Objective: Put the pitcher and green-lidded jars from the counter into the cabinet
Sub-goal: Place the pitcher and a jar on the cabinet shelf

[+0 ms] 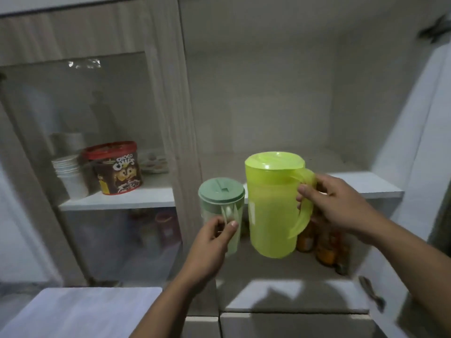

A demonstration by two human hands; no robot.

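A lime-green pitcher (271, 206) with a matching lid hangs in the air in front of the open cabinet, and my right hand (339, 206) grips its handle. To its left is a clear jar with a pale green lid (220, 192), held around its lower part by my left hand (214, 237). Both are at about the height of the white shelf edge (366, 185) of the open right compartment, whose upper space looks bare.
Behind the glass door on the left, a shelf (122, 200) holds a Choco Chips tub (117, 167), stacked white cups (69, 174) and a plate. Orange-filled jars (325, 247) stand on the lower shelf on the right. The open door (419, 142) stands at the right.
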